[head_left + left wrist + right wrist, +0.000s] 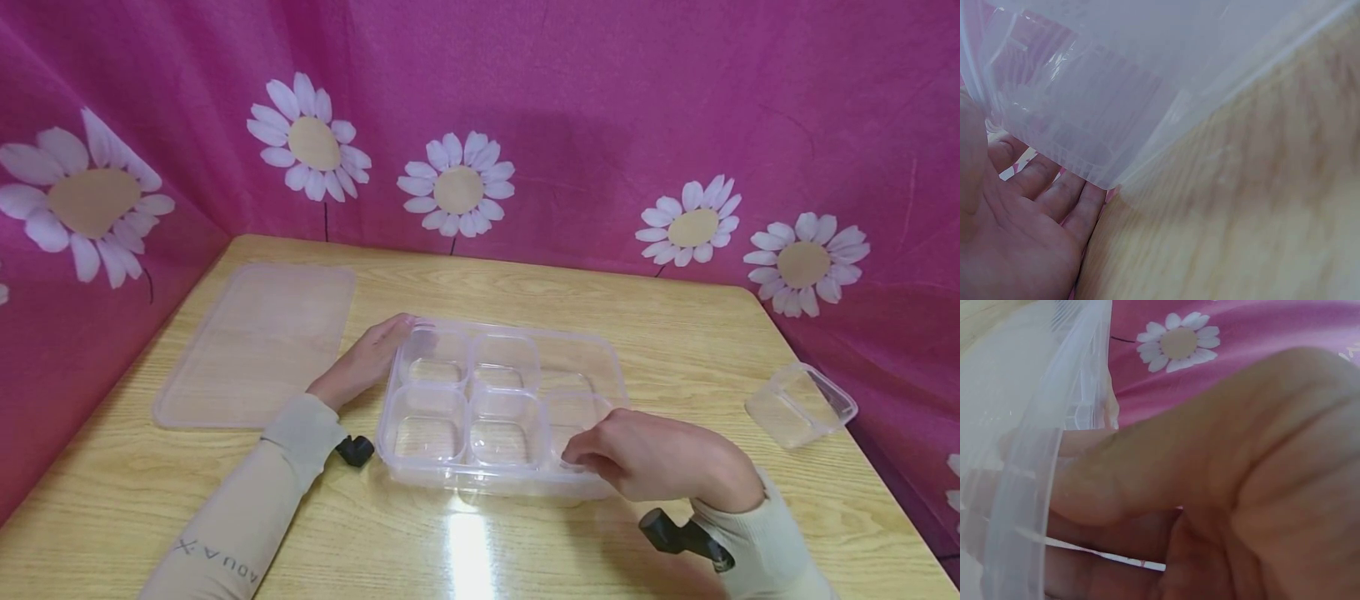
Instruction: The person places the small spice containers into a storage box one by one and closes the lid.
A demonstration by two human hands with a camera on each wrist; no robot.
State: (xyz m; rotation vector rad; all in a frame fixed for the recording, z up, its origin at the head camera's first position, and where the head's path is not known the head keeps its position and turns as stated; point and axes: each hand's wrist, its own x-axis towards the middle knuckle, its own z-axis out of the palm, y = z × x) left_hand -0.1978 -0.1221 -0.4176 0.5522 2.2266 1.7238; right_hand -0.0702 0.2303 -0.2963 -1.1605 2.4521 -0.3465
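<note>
A clear plastic box (450, 480) holds several small square plastic containers (504, 429) in two rows. Along its far left corner, my left hand (365, 362) holds the box; in the left wrist view the palm (1029, 231) faces the corner, fingers behind the wall. At the front right, my right hand (660, 454) pinches the near rim of a small container (577, 408). The right wrist view has the thumb (1094, 487) on the near side of clear plastic (1022, 506), with fingers showing through it. No small container stands in the box's back right part.
Another small clear container (798, 408) lies tipped on its side at the table's right. A flat translucent lid (258, 342) lies on the wooden table (525, 275) at the left. Behind hangs a pink cloth (570, 150) with white flowers.
</note>
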